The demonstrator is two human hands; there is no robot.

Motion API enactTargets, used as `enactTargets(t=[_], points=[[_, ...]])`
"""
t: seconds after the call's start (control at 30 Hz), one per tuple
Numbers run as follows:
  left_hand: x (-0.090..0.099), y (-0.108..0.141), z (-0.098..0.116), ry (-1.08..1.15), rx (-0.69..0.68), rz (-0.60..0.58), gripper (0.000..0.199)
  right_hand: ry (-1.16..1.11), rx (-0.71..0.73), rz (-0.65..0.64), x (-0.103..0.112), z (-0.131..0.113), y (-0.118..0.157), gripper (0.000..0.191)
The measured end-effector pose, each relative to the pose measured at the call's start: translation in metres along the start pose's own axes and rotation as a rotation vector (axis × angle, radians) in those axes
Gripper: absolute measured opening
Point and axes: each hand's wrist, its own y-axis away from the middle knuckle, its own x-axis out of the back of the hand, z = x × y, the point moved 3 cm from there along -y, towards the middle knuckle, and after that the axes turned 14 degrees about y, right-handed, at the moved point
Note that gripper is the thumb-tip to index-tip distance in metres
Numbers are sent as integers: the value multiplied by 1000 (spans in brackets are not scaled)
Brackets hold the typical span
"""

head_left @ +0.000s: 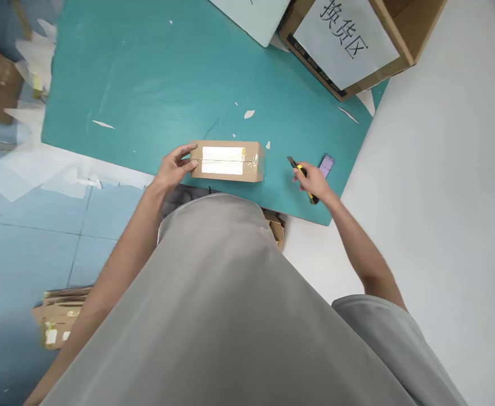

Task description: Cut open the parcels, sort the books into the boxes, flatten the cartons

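Hands at a counter, seen from above. Your left hand (175,167) is closed around the left end of a small cardboard box (194,173), thumb on the near part and forefinger towards the far edge, a hold that probably steadies it against sliding. Your right hand (314,181) is wrapped around a black-and-yellow utility knife (302,170), carried diagonally with its blade end directed away from you and to the left; the gap between it and the box presumably keeps the blade clear of your left hand. The box lies on the counter (124,73) close to its near edge, directly before your body, which seems to suit a short reach.

Materials: the box is a long, straight-edged block of matt brown board, with a glossy, tape-like sheen at its right end. On its upper face a white label (222,153) is divided lengthwise by a dark line. The counter is smooth, green and lightly scuffed, dotted with thin, irregular white scraps (249,114). Beside your right hand lies a flat, rounded, purplish phone (327,163). Farther off stands a large open carton (419,25), its side faced with a white lettered sheet (340,51).
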Motion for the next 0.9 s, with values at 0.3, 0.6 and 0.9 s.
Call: enactTargets(t=[0.3, 0.6, 0.9], points=[[39, 4, -13, -153, 34, 141, 75, -696, -21, 42, -99, -75, -23, 53], [-41, -7, -20, -211, 21, -181, 83, -338, 93, 270, -27, -74, -19, 42], [-59, 9, 69, -160, -177, -36, 45, -102, 79, 246, -29, -91, -23, 56]])
